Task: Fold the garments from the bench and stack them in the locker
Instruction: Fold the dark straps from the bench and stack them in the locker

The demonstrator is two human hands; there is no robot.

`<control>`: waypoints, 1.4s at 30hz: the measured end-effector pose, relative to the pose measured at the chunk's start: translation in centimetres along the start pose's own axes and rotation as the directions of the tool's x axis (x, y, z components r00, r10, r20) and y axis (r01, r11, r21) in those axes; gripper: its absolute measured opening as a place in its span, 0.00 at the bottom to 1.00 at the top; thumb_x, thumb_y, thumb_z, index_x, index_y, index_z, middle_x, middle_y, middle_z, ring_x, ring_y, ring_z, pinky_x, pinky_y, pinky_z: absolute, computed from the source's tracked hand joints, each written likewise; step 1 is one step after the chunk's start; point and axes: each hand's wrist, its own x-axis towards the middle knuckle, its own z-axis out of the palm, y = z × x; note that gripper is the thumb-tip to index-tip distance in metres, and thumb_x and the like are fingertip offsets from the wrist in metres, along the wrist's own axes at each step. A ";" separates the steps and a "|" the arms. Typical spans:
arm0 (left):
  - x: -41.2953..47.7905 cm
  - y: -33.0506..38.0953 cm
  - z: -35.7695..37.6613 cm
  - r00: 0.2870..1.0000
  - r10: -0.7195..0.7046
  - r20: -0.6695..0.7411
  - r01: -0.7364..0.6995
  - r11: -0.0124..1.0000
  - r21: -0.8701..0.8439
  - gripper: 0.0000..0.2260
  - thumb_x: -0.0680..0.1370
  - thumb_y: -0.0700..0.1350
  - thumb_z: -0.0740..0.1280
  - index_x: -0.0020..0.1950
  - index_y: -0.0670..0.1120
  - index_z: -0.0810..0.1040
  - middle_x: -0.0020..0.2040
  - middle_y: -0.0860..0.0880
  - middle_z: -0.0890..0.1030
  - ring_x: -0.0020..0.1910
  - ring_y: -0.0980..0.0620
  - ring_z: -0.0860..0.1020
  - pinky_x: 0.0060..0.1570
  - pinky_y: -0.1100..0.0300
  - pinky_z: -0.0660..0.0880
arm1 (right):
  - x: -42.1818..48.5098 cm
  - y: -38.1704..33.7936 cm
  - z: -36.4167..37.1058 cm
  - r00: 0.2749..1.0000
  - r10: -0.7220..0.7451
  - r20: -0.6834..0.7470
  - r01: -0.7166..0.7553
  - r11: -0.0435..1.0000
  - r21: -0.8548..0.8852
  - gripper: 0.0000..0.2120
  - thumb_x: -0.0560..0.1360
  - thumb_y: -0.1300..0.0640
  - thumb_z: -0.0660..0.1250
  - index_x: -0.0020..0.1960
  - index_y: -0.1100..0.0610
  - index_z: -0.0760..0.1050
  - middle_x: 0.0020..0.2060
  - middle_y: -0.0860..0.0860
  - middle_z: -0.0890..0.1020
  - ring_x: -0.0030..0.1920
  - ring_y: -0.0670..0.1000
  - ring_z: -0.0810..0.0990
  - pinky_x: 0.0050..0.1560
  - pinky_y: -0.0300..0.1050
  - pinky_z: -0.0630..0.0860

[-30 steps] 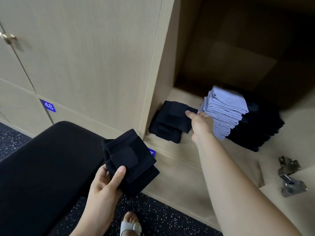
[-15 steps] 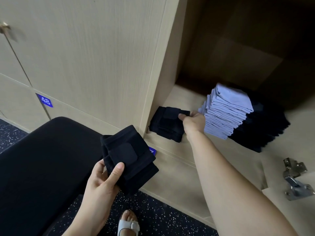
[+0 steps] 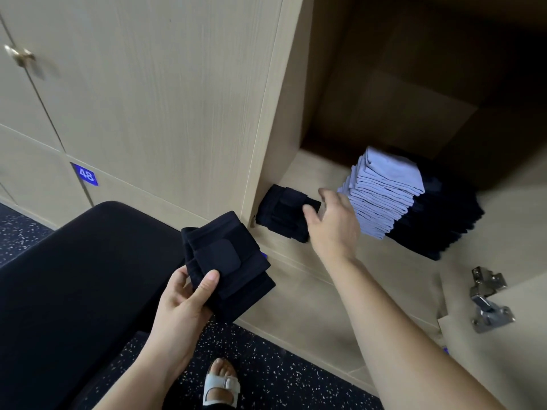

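My left hand [image 3: 182, 303] grips a folded dark navy garment [image 3: 228, 261] above the black bench [image 3: 74, 279], thumb on top. Another folded dark garment [image 3: 282, 211] lies on the locker shelf [image 3: 299, 179] against its left wall. My right hand [image 3: 333, 223] hovers just right of it with fingers spread and relaxed, holding nothing. Further right on the shelf stands a tall stack of light blue folded garments [image 3: 384, 190], leaning on a stack of dark garments [image 3: 438, 226] behind it.
Closed locker doors fill the left, one with a blue tag 48 [image 3: 85, 174] and a brass knob [image 3: 19, 56]. The open door's metal hinge [image 3: 488, 300] sits at right. My sandalled foot [image 3: 222, 383] stands on the speckled floor.
My right hand pushed the dark garment left against the locker wall, then let go and drew back with fingers spread. My left hand kept its hold on the other garment.
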 end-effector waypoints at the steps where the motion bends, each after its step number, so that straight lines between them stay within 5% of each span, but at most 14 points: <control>1: -0.2 0.1 0.1 1.000 -0.005 0.010 0.005 1.000 -0.003 0.25 0.70 0.52 0.77 0.62 0.43 0.75 0.58 0.43 0.83 0.57 0.43 0.82 0.57 0.44 0.76 | -1.3 -0.6 -0.3 0.999 -0.032 0.013 0.031 0.998 0.048 0.22 0.76 0.46 0.66 0.67 0.52 0.72 0.61 0.49 0.76 0.60 0.51 0.74 0.57 0.47 0.72; 7: -2.6 1.2 0.4 0.998 -0.007 0.065 0.012 0.997 -0.074 0.22 0.73 0.47 0.74 0.63 0.40 0.73 0.60 0.40 0.82 0.58 0.42 0.81 0.60 0.43 0.76 | -10.8 -3.7 -1.9 0.919 -0.124 0.373 -0.009 0.942 0.336 0.18 0.66 0.36 0.69 0.49 0.47 0.79 0.45 0.41 0.82 0.48 0.42 0.79 0.51 0.48 0.77; 12: -4.4 2.1 0.9 0.996 -0.019 0.085 0.024 0.998 -0.056 0.19 0.73 0.42 0.69 0.62 0.40 0.73 0.58 0.40 0.82 0.57 0.42 0.81 0.59 0.42 0.76 | -13.4 -4.2 -2.9 0.957 -0.051 0.286 -0.078 0.902 0.424 0.14 0.66 0.41 0.69 0.46 0.46 0.74 0.40 0.41 0.82 0.44 0.44 0.79 0.47 0.51 0.78; 22: -4.3 2.8 1.9 0.986 -0.061 0.154 0.074 0.994 -0.085 0.16 0.82 0.47 0.60 0.65 0.39 0.70 0.60 0.43 0.82 0.62 0.43 0.79 0.63 0.42 0.73 | -12.8 -3.9 -3.4 0.980 0.021 0.199 -0.134 0.808 0.574 0.07 0.70 0.50 0.68 0.47 0.49 0.76 0.42 0.43 0.83 0.43 0.46 0.80 0.47 0.52 0.78; 27: -2.4 1.8 1.8 0.999 -0.024 0.043 0.026 0.998 -0.052 0.14 0.81 0.46 0.63 0.62 0.39 0.73 0.59 0.43 0.82 0.61 0.42 0.79 0.57 0.46 0.77 | -9.5 -3.0 -4.3 0.985 0.089 0.148 -0.170 0.667 0.726 0.04 0.73 0.63 0.69 0.45 0.55 0.77 0.35 0.49 0.80 0.33 0.43 0.74 0.36 0.35 0.72; 36: 1.0 -0.1 -0.5 0.992 0.002 -0.124 -0.005 1.000 -0.023 0.14 0.77 0.48 0.66 0.58 0.41 0.74 0.56 0.41 0.83 0.55 0.43 0.82 0.53 0.45 0.78 | 0.9 1.3 -2.3 0.966 0.237 0.102 -0.235 0.647 0.725 0.08 0.74 0.64 0.69 0.43 0.52 0.77 0.41 0.54 0.83 0.46 0.56 0.82 0.53 0.61 0.79; 42: 2.5 -0.7 -0.4 0.992 0.019 -0.127 -0.016 1.000 0.024 0.17 0.75 0.50 0.68 0.60 0.42 0.75 0.55 0.43 0.84 0.55 0.44 0.82 0.52 0.47 0.78 | 5.1 0.9 0.0 0.952 0.206 0.227 -0.306 0.630 0.713 0.07 0.76 0.65 0.68 0.44 0.54 0.76 0.41 0.49 0.82 0.42 0.50 0.81 0.44 0.47 0.78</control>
